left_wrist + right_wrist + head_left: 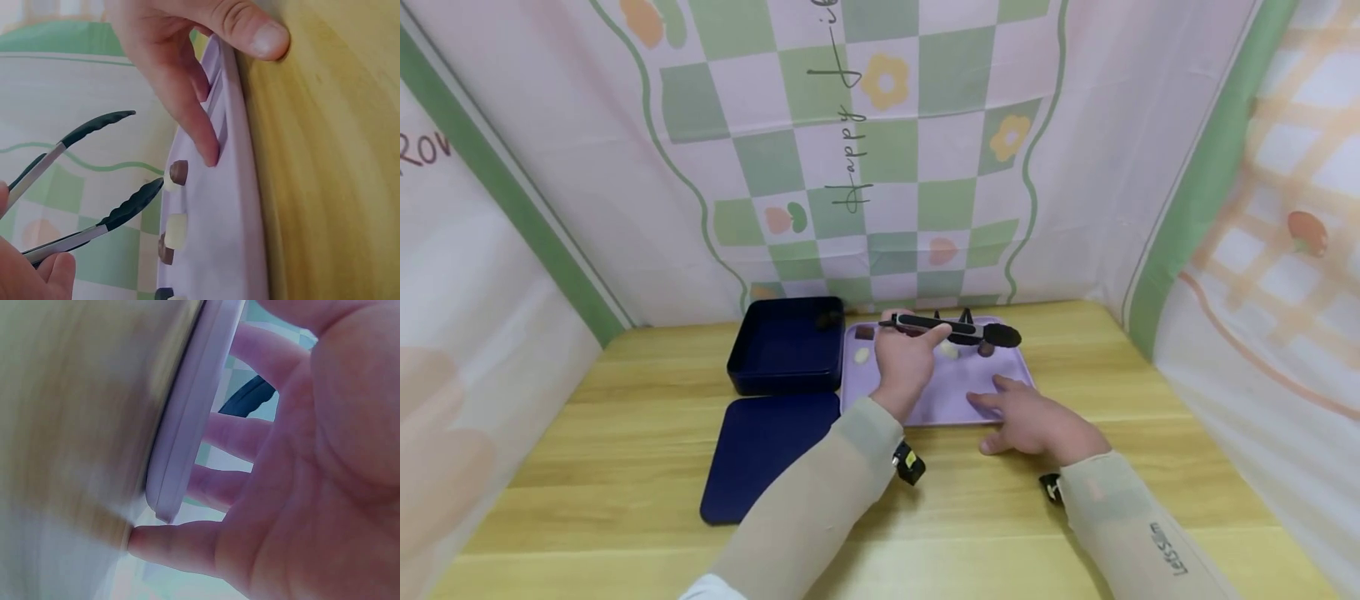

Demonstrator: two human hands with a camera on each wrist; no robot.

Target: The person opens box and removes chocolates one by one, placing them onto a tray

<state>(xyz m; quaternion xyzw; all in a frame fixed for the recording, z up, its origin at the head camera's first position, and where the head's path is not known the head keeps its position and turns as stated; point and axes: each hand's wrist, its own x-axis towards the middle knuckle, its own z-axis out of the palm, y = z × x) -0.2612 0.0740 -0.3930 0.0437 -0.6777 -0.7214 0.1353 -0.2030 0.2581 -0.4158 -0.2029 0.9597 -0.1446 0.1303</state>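
Observation:
My left hand grips a pair of black-and-silver tongs above the lilac tray. In the left wrist view the tongs' black serrated tips are spread apart, one close beside the small pieces on the tray. Those chocolate-like pieces include a brown one and a cream one. My right hand rests with spread fingers at the tray's front right corner. In the right wrist view its fingertips reach over the tray's edge, and one outer finger touches the table.
A deep navy box stands left of the tray, with something dark at its far right inside. Its flat navy lid lies in front of it. Patterned cloth hangs behind and at both sides of the wooden table.

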